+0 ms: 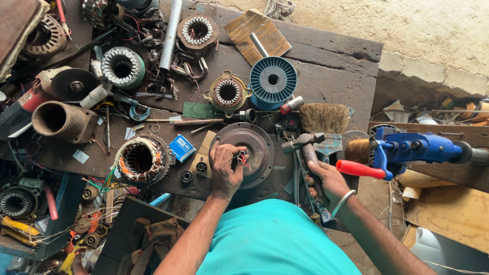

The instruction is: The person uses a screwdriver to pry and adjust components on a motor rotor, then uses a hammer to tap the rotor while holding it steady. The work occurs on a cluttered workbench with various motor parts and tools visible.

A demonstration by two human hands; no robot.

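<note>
A: Round metal motor cover (249, 147) lay on the bench's (326, 76) near edge; your left hand (226, 168) pinched thin wires (239, 160) on it.

B: Your right hand (326, 181) gripped the hammer (305, 145) beside it; brush (324, 119) just beyond

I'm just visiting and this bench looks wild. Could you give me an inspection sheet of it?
Surface: dark wooden bench, worn and crowded.
Job's things: round metal motor cover; hammer.
Clutter: wound stator, blue spool, brush, small blue box, blue winding machine.
Hands: left hand pinches thin wires on the cover; right hand grips the hammer handle.
Cables: loose wires at left.
Surroundings: rough pale wall, rubble.
</note>
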